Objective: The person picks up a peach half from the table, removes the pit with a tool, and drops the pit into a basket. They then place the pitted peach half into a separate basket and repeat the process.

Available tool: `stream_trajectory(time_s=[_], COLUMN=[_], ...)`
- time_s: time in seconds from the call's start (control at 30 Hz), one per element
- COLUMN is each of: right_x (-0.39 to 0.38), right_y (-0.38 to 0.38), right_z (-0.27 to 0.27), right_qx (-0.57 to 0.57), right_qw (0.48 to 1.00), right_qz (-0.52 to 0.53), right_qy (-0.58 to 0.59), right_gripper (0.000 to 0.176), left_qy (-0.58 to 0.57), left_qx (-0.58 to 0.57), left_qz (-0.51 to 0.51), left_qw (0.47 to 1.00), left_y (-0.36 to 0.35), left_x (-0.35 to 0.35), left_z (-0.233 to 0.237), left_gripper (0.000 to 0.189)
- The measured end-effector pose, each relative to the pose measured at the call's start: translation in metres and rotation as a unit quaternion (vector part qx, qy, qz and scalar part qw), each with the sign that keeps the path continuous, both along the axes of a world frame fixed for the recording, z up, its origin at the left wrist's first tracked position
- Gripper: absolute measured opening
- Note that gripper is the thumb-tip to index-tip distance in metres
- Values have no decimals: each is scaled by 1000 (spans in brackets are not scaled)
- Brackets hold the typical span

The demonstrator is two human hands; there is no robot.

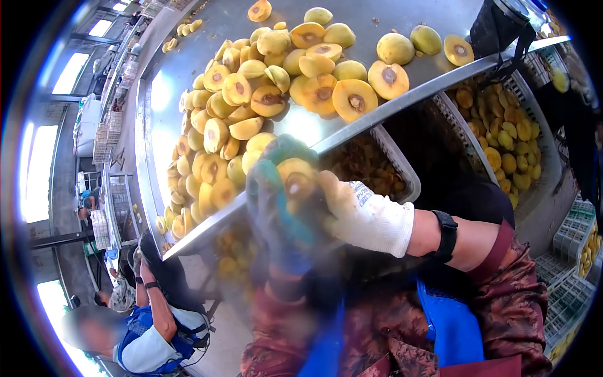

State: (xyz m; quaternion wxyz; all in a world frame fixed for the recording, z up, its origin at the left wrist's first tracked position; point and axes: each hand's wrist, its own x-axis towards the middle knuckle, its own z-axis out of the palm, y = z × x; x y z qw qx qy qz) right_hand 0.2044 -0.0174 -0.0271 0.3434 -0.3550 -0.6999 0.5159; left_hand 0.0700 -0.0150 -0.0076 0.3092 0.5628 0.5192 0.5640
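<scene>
At the centre of the frame, our left hand [276, 201], in a grey-teal glove, curls closed around a cut fruit half [298, 182], its brown centre facing us. Our right hand [367, 213], in a white glove, bends its fingers against the same half; blur hides whether they pinch it or hold anything else.

We judge the step in hand to be close two-handed work on this one piece. Working on it calls for a steady left grip and careful right fingertips near the brown centre.

The heap of fruit halves [248, 129] spreads over the metal table [433, 72], upper left to top centre. Below its edge are a crate [402, 164] of dark pieces and, right, another crate [548, 129] of yellow fruit. Lower left, a co-worker [147, 342] sits or leans.
</scene>
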Motion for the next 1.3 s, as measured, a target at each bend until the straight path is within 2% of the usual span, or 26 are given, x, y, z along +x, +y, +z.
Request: stream_trajectory(time_s=[0.07,0.13,0.2,0.3,0.37,0.43,0.5,0.57,0.67,0.77,0.87,0.97,1.0,1.1,1.2,1.3], right_x=[1,4,6,4,0,0,3,12,20,21,25,25,23,23,21,20], right_y=[-4,-7,-8,-9,-12,-13,-8,1,4,2,4,5,0,-2,-2,-4], right_z=[0,0,0,-6,-16,-15,4,32,34,32,44,33,23,18,25,26], right_qx=[-24,-27,-43,-66,-57,-113,-233,-410,-454,-410,-484,-501,-551,-623,-574,-568], right_qw=[1000,999,998,996,996,989,965,899,854,882,838,804,738,636,710,710], right_qz=[5,23,44,66,64,89,122,157,225,216,220,280,304,326,308,310], right_qy=[-2,-11,-16,-10,2,18,22,13,120,87,121,156,242,319,267,276], right_gripper=[42,45,48,51,51,48,47,45,46,48,31,14,25,26,25,23], left_qy=[141,74,-176,-153,-143,-140,-125,-118,-94,-87,-78,-145,-153,-212,-217,-232], left_qx=[50,15,-96,-100,-141,-177,-194,-223,-242,-253,-260,-254,-228,-210,-221,-207], left_qz=[19,-10,-59,-127,-149,-191,-212,-230,-238,-255,-254,-256,-245,-176,-161,-159], left_qw=[989,997,978,975,968,955,950,940,936,929,928,922,930,938,937,937], left_y=[0,0,0,4,5,9,12,14,14,13,11,6,4,-7,-7,-9], left_x=[-2,-3,-2,-9,-13,-25,-24,-26,-29,-29,-28,-28,-26,-13,-14,-16], left_z=[-2,2,9,10,15,14,19,21,25,25,28,25,23,25,19,23], left_gripper=[50,49,47,45,43,42,41,40,41,43,46,50,57,62,65,64])
